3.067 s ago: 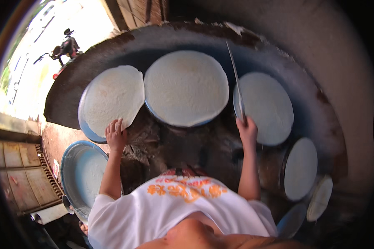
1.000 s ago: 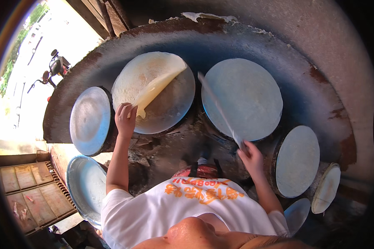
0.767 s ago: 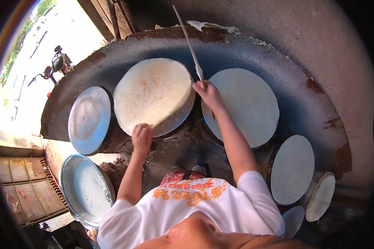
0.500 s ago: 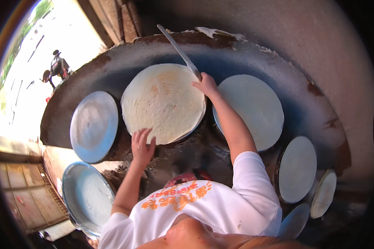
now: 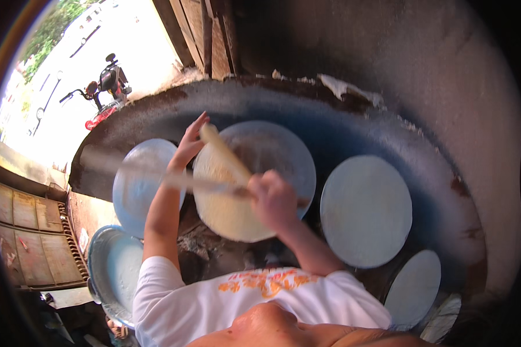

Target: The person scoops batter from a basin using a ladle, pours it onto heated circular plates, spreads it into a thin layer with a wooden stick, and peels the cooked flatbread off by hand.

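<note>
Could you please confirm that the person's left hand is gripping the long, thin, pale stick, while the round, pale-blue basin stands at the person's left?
Not quite: the right hand, not the left hand, is gripping the long, thin, pale stick, as the head view shows. The round, pale-blue basin does stand at the person's left.

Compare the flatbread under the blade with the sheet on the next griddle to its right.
The flatbread is folded back on one side, baring part of its griddle; the sheet lies flat. The flatbread looks creamy yellow, while the sheet is paler and greyer. The right hand holds a motion-blurred blade over the flatbread; no hand is over the sheet. Both lie on round griddles.
</note>
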A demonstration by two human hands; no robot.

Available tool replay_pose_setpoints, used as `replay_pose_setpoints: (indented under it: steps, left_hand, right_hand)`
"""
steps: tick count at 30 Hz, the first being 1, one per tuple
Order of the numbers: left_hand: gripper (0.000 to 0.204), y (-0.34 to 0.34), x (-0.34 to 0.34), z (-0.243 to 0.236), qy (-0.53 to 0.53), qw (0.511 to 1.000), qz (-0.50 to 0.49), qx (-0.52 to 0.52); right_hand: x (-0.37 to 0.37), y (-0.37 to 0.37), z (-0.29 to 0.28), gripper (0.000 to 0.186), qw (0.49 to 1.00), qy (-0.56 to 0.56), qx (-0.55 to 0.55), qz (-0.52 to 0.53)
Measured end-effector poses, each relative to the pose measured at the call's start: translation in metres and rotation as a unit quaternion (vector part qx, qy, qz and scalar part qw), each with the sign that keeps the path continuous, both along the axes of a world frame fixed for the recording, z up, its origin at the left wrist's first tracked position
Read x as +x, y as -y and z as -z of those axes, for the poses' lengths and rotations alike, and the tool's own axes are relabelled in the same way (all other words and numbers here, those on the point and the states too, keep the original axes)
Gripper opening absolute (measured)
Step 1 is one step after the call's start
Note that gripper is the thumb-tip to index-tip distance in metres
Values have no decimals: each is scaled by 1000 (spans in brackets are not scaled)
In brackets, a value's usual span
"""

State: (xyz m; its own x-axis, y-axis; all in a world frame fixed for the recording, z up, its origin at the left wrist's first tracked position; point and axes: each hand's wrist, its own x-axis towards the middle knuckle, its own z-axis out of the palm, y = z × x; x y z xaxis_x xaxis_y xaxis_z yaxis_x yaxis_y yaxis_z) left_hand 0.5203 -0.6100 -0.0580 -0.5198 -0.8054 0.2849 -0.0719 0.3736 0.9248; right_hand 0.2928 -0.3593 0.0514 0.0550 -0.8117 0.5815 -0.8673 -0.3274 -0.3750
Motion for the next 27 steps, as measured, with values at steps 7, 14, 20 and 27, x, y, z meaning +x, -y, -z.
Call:
replay_pose_setpoints:
  steps: [7,14,20,27]
  left_hand:
    - [15,-60,58,-45,9,1000,7,-11]
    - [6,-173,99,-76,-81,989,-115,-53]
    - [5,-226,133,-68,-112,983,-95,-110]
    - [14,-275,114,-166,5,932,-88,-351]
  right_hand:
    - [-3,-33,0,14,991,49,-19,-119]
    - [14,-89,-7,12,976,101,-28,-192]
    - [49,-146,-7,14,986,74,-49,-141]
    - [48,-189,-15,20,984,112,-126,62]
